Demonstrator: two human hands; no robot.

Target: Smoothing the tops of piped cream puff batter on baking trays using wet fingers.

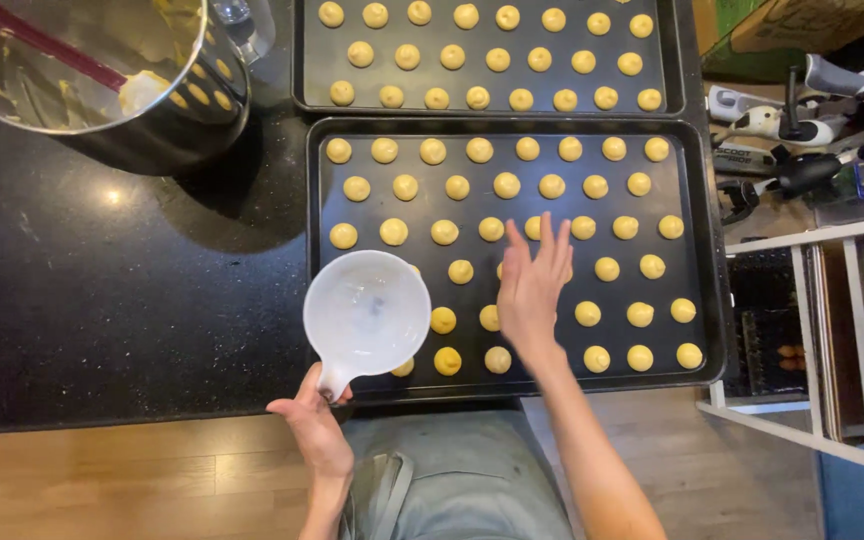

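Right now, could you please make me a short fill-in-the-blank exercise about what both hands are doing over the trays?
1. The left hand holds a white measuring cup by its ____.
2. The right hand, fingers spread, hovers over the dough balls on the ____ of the two black trays.
3. The metal mixing bowl stands on the counter to the ____ of the trays.

Missing words: handle; nearer; left

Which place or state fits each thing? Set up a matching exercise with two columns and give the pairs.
Things:
1. white cup
2. metal bowl
3. right hand
4. near tray

Places or states:
A. at the counter's far left
B. held by its handle in the left hand
C. fingers spread above dough balls
D. holding rows of dough balls

Pairs: 1-B, 2-A, 3-C, 4-D
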